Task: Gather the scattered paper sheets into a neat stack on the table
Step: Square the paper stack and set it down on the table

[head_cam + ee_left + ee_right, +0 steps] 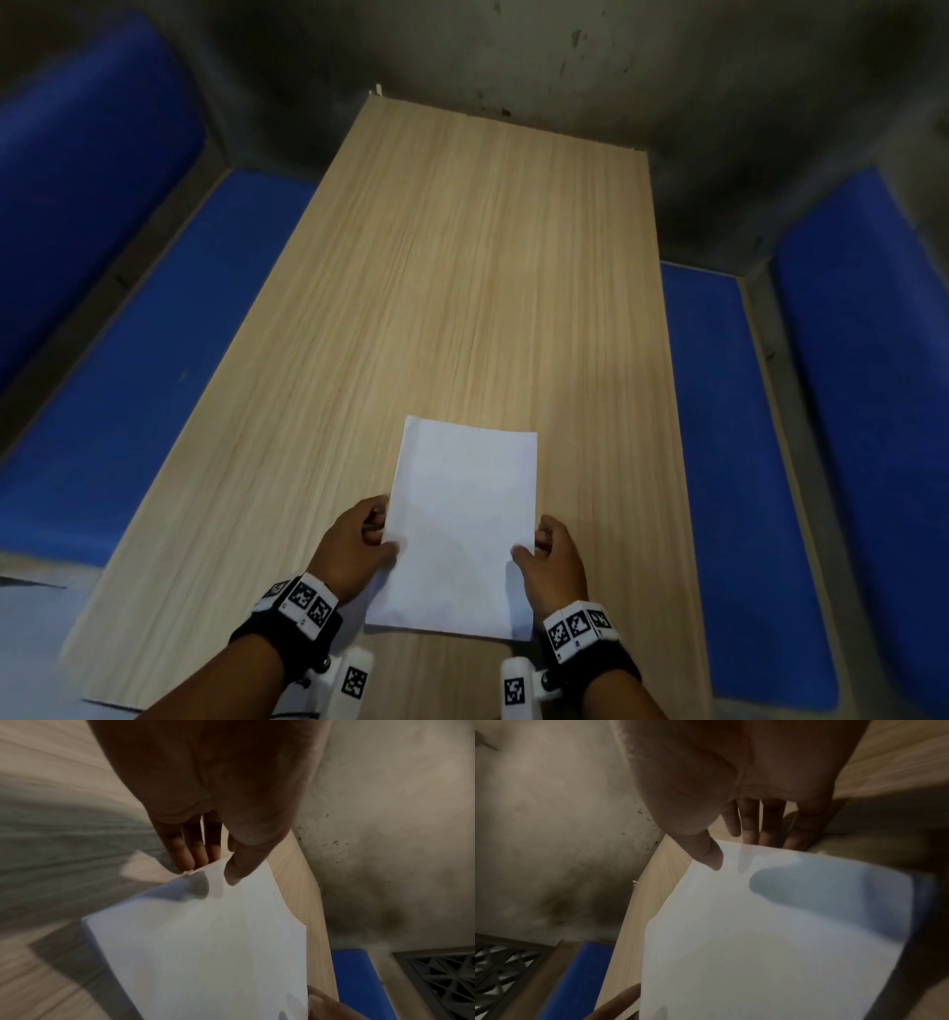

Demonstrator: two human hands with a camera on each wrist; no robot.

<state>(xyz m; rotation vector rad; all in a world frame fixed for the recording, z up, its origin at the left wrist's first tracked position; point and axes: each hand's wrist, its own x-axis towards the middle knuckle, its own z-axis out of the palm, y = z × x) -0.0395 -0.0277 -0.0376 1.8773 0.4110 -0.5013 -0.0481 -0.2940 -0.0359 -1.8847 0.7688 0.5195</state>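
A white stack of paper sheets [462, 524] is held just above the near end of the wooden table [462, 257], its edges lined up. My left hand [367, 539] pinches the stack's left edge, thumb on top and fingers underneath. My right hand [544, 552] pinches the right edge the same way. In the left wrist view the thumb lies on the paper [205, 943] with the fingers [190, 850] behind the edge. The right wrist view shows the same paper [770, 933] with my thumb on top and fingers [770, 833] behind it.
Blue padded benches [128, 385] [739, 462] run along both long sides of the table. A stained grey wall [565, 61] closes the far end. A metal grille [442, 983] lies on the floor beyond the bench.
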